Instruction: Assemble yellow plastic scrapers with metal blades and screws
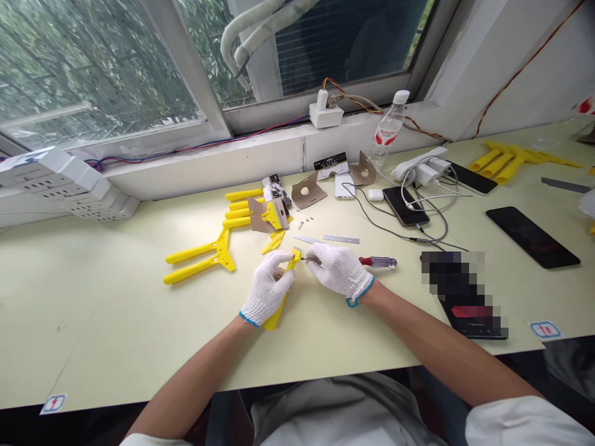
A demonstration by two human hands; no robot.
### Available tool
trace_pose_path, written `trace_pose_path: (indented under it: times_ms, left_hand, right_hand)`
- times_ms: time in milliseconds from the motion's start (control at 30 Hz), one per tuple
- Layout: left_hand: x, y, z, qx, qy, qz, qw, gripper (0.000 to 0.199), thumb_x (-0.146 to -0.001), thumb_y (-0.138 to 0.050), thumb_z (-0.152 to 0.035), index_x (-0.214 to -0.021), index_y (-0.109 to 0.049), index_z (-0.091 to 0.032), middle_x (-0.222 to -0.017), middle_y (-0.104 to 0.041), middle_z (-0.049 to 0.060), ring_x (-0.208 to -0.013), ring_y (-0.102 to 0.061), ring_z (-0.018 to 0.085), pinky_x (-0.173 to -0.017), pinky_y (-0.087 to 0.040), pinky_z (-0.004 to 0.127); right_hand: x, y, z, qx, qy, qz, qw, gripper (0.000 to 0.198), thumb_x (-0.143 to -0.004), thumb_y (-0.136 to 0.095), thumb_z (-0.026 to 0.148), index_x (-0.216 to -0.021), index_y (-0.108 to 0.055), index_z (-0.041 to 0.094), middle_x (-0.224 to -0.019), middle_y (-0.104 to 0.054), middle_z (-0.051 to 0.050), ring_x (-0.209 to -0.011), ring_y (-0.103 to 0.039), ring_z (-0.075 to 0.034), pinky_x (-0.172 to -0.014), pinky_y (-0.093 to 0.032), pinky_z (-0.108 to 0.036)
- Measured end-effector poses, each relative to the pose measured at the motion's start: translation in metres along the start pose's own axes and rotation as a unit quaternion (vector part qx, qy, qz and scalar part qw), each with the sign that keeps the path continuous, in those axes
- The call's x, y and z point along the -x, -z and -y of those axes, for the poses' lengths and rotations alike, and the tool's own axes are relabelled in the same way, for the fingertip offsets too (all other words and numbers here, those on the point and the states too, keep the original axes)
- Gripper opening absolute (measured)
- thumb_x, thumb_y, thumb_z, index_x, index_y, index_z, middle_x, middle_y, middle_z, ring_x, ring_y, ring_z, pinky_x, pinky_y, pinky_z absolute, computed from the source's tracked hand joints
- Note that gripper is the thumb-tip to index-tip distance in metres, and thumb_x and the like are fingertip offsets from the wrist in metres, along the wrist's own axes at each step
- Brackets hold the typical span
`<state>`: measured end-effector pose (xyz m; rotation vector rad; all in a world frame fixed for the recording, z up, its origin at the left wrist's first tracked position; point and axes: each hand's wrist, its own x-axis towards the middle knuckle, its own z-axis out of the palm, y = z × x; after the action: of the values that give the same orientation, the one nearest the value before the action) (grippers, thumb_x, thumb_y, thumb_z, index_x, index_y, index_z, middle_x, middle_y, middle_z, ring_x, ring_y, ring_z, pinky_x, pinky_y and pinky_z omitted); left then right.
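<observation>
My left hand (pixel 267 288), in a white knit glove, is closed around a yellow plastic scraper handle (pixel 274 319). A small metal edge shows at the scraper's upper end. Also gloved, my right hand (pixel 337 266) pinches the thin dark shaft of a screwdriver (pixel 382 262), whose clear handle with a red collar sticks out to the right. The shaft's end is at the scraper head; the exact contact is too small to make out. Just beyond my hands lie flat metal blades (pixel 341 238), a loose yellow plate (pixel 273 242) and several tiny screws (pixel 301 224).
Yellow scraper handles (pixel 190 272) lie at left, near packaged scrapers (pixel 269 214) and cardboard sleeves (pixel 309 190). A water bottle (pixel 388 130), power strip (pixel 421 166), cables and phones (pixel 532 236) occupy the right. White boxes (pixel 74 186) stand by the window.
</observation>
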<state>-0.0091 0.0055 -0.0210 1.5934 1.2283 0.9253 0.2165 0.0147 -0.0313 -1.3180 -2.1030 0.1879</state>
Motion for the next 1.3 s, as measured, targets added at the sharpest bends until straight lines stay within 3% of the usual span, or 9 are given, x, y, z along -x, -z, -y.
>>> trace_pose_path:
  times_ms: [133, 267, 367, 533, 733, 867, 933, 1133, 1300]
  left_hand:
    - [-0.002, 0.003, 0.004, -0.046, -0.052, -0.001, 0.998, 0.034, -0.091, -0.065, -0.014, -0.122, -0.075, -0.023, -0.131, -0.07, 0.007, -0.071, -0.071, 0.011, -0.065, -0.059, 0.026]
    - [-0.004, 0.008, 0.002, -0.13, -0.117, 0.014, 0.984, 0.039, -0.091, -0.063, -0.009, -0.124, -0.074, -0.025, -0.132, -0.07, 0.007, -0.095, -0.072, 0.017, -0.071, -0.058, 0.026]
    - [-0.005, 0.01, 0.002, -0.151, -0.137, 0.021, 0.979, 0.039, -0.092, -0.062, -0.008, -0.126, -0.073, -0.025, -0.132, -0.07, 0.008, -0.103, -0.071, 0.02, -0.072, -0.057, 0.027]
    - [-0.005, 0.011, 0.001, -0.145, -0.134, 0.023, 0.98, 0.036, -0.094, -0.062, -0.009, -0.125, -0.072, -0.024, -0.133, -0.069, 0.008, -0.095, -0.07, 0.017, -0.069, -0.056, 0.027]
    - [-0.004, 0.01, 0.0, -0.122, -0.116, 0.037, 0.985, 0.035, -0.094, -0.062, -0.012, -0.124, -0.073, -0.024, -0.132, -0.069, 0.008, -0.077, -0.067, 0.012, -0.067, -0.055, 0.027]
    - [-0.004, 0.009, 0.0, -0.081, -0.082, 0.044, 0.992, 0.034, -0.093, -0.063, -0.014, -0.124, -0.072, -0.023, -0.131, -0.07, 0.009, -0.073, -0.068, 0.011, -0.065, -0.057, 0.027]
    - [-0.004, 0.008, -0.002, -0.04, -0.05, 0.051, 0.997, 0.034, -0.092, -0.062, -0.015, -0.124, -0.071, -0.022, -0.124, -0.072, 0.008, -0.068, -0.069, 0.011, -0.063, -0.058, 0.027]
    - [-0.001, 0.006, -0.013, 0.053, 0.034, 0.069, 0.996, 0.038, -0.092, -0.062, -0.019, -0.13, -0.066, -0.019, -0.074, -0.069, -0.002, -0.06, -0.068, 0.015, -0.063, -0.056, 0.028]
    - [0.0, 0.004, -0.013, 0.074, 0.045, 0.064, 0.994, 0.037, -0.092, -0.064, -0.021, -0.129, -0.064, -0.02, -0.067, -0.068, -0.004, -0.059, -0.066, 0.016, -0.064, -0.056, 0.029]
  right_hand:
    - [0.001, -0.001, -0.003, -0.002, 0.011, 0.009, 1.0, 0.012, -0.103, -0.063, 0.022, -0.101, -0.075, 0.02, -0.096, -0.078, -0.005, -0.079, -0.07, -0.016, -0.071, -0.044, -0.028]
    - [0.001, -0.003, -0.006, 0.025, 0.027, 0.028, 0.999, 0.019, -0.107, -0.061, 0.029, -0.112, -0.077, 0.02, -0.091, -0.079, -0.005, -0.076, -0.071, -0.018, -0.068, -0.043, -0.029]
    - [0.001, -0.004, -0.007, 0.052, 0.033, 0.034, 0.998, 0.021, -0.108, -0.059, 0.03, -0.116, -0.077, 0.021, -0.094, -0.08, -0.004, -0.075, -0.072, -0.018, -0.065, -0.04, -0.031]
    - [0.0, -0.004, -0.004, 0.071, 0.047, 0.036, 0.996, 0.022, -0.109, -0.057, 0.029, -0.111, -0.077, 0.02, -0.09, -0.079, -0.003, -0.071, -0.07, -0.017, -0.062, -0.035, -0.031]
    - [0.001, -0.006, -0.006, 0.004, 0.027, 0.015, 1.0, 0.014, -0.103, -0.063, 0.024, -0.093, -0.071, 0.019, -0.085, -0.075, -0.004, -0.073, -0.067, -0.016, -0.068, -0.042, -0.028]
    - [0.001, -0.007, -0.008, -0.014, 0.039, -0.002, 0.999, 0.013, -0.102, -0.064, 0.024, -0.091, -0.069, 0.019, -0.086, -0.074, -0.003, -0.075, -0.069, -0.016, -0.069, -0.044, -0.028]
    - [0.001, -0.007, -0.008, -0.019, 0.045, -0.006, 0.999, 0.011, -0.102, -0.064, 0.023, -0.093, -0.07, 0.019, -0.089, -0.075, -0.003, -0.077, -0.07, -0.016, -0.07, -0.045, -0.028]
    - [0.001, -0.004, -0.005, -0.01, 0.055, -0.008, 0.998, 0.011, -0.104, -0.064, 0.025, -0.098, -0.072, 0.021, -0.092, -0.077, -0.001, -0.079, -0.072, -0.016, -0.07, -0.045, -0.028]
    - [0.002, -0.004, -0.002, 0.02, 0.072, -0.031, 0.997, 0.012, -0.104, -0.063, 0.024, -0.101, -0.073, 0.021, -0.093, -0.078, 0.0, -0.077, -0.072, -0.014, -0.067, -0.043, -0.029]
